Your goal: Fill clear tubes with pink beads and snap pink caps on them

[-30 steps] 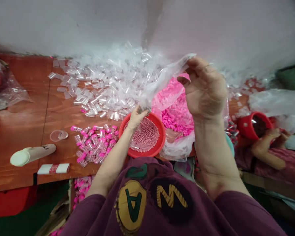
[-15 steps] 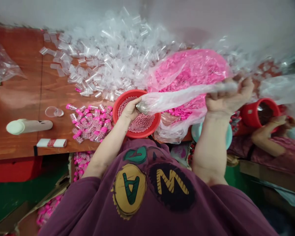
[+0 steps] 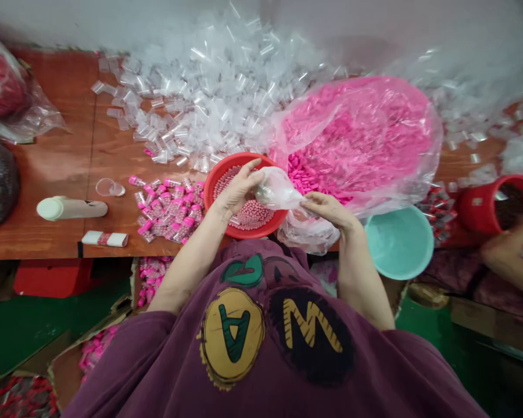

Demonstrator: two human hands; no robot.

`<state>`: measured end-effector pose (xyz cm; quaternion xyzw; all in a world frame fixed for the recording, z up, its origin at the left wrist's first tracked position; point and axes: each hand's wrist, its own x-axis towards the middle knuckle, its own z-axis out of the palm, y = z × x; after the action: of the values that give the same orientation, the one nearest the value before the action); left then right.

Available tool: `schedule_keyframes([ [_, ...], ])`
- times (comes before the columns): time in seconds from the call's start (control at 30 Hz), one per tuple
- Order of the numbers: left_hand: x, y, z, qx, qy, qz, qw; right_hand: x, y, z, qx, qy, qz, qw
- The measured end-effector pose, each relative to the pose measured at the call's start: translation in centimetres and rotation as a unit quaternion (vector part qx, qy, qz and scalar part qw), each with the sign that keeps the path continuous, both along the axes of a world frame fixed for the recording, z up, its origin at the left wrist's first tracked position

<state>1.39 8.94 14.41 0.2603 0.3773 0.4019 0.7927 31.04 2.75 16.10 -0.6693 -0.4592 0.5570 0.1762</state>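
A heap of clear tubes (image 3: 209, 75) spreads across the back of the wooden table (image 3: 43, 168), with a big bag of pink caps (image 3: 357, 128) just right of it and a cluster of pink-capped tubes (image 3: 165, 206) near the front edge. Left of that cluster lie a clear lid (image 3: 108, 187), a white bottle (image 3: 72, 208) on its side and a white-and-red packet (image 3: 104, 238). At the right, a teal bowl (image 3: 398, 242) sits near a red bucket (image 3: 501, 203), with another person's arm (image 3: 509, 258) just below the bucket.
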Motion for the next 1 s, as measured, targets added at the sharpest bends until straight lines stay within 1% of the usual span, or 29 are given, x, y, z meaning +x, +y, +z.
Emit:
schedule_keyframes([
  [0.07,-0.4,-0.2,-0.9,0.025,0.046,0.024,0.998,0.6,-0.3,-0.4,0.078,0.001,-0.088,0.993],
  [0.13,-0.3,-0.3,-2.1,0.000,0.117,0.055,0.992,1.0,-0.3,-0.4,0.137,-0.008,-0.141,0.980],
  [0.17,0.0,-0.3,-2.7,-0.030,0.161,0.072,0.984,0.8,-0.2,-0.3,0.152,-0.008,-0.154,0.976],
  [0.23,0.9,-0.6,-3.6,-0.079,0.249,0.103,0.960,-0.4,0.0,0.0,0.158,0.011,-0.160,0.974],
  [0.27,1.4,-0.9,-3.7,-0.081,0.286,0.116,0.948,-1.4,0.1,0.1,0.150,0.031,-0.153,0.976],
  [0.33,2.5,-1.9,-3.4,-0.036,0.325,0.123,0.937,-3.9,0.4,-0.1,0.126,0.085,-0.136,0.979],
  [0.37,3.0,-2.4,-3.1,-0.007,0.321,0.105,0.941,-5.3,0.5,-0.4,0.117,0.116,-0.135,0.977],
  [0.43,3.7,-3.7,-2.1,0.023,0.267,0.037,0.963,-7.8,0.5,-1.0,0.104,0.181,-0.156,0.965],
  [0.5,4.2,-4.6,-1.1,0.001,0.187,-0.020,0.982,-9.6,0.3,-1.6,0.090,0.235,-0.173,0.952],
  [0.53,4.3,-4.9,-0.8,-0.023,0.154,-0.027,0.987,-10.1,0.2,-1.8,0.084,0.251,-0.169,0.949],
  [0.57,4.3,-5.1,-0.6,-0.050,0.129,-0.017,0.990,-10.4,-0.1,-2.0,0.079,0.256,-0.156,0.951],
  [0.63,4.1,-5.1,-0.6,-0.098,0.100,0.030,0.990,-10.5,-0.6,-2.2,0.072,0.245,-0.118,0.960],
  [0.73,3.5,-4.7,-0.7,-0.143,0.088,0.093,0.981,-10.3,-1.2,-2.7,0.037,0.218,-0.071,0.973],
  [0.8,3.3,-4.5,-0.8,-0.155,0.091,0.100,0.979,-10.3,-1.4,-3.2,0.007,0.211,-0.055,0.976],
  [0.87,3.4,-4.4,-0.7,-0.155,0.088,0.096,0.979,-10.1,-1.3,-3.6,-0.002,0.208,-0.047,0.977],
  [1.0,3.5,-4.7,-0.4,-0.139,0.062,0.121,0.981,-8.9,-0.8,-3.7,0.049,0.176,-0.030,0.983],
])
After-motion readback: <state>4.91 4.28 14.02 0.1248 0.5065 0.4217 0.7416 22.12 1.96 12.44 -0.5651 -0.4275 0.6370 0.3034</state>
